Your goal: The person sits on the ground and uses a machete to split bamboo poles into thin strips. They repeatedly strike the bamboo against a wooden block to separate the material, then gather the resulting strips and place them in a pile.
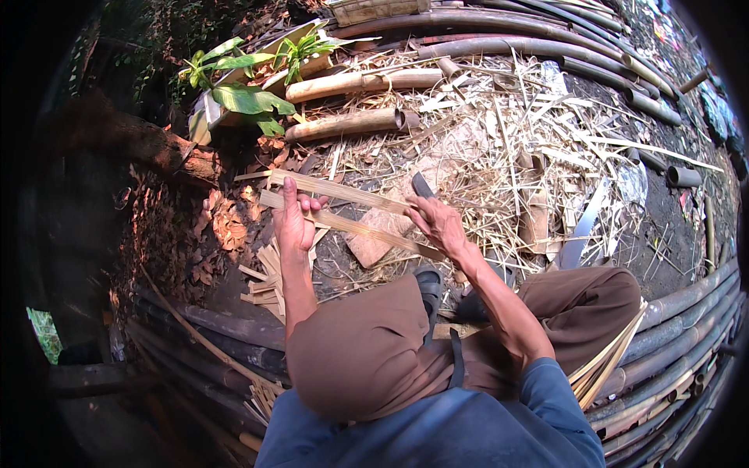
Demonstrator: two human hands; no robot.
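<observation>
Two flat, pale bamboo strips stretch between my hands: a far strip [335,189] and a near strip [370,231]. My left hand [295,222] is closed around the strips near their left ends, thumb pointing up. At the far strip's right end, my right hand [435,222] has its fingers bent. A dark, flat knife blade [422,185] sticks out beyond those fingers; its handle is hidden. The near strip's right end passes below my right wrist. Beside my left forearm lies a pile of cut bamboo strips [269,282].
Bamboo shavings [499,171] litter the ground ahead, around a flat board [370,248]. Thick bamboo poles [499,44] lie at the back, and more poles [671,331] on the right. A saw-like metal blade [583,226] rests near my right knee. Long strips [608,359] lean by my right hip.
</observation>
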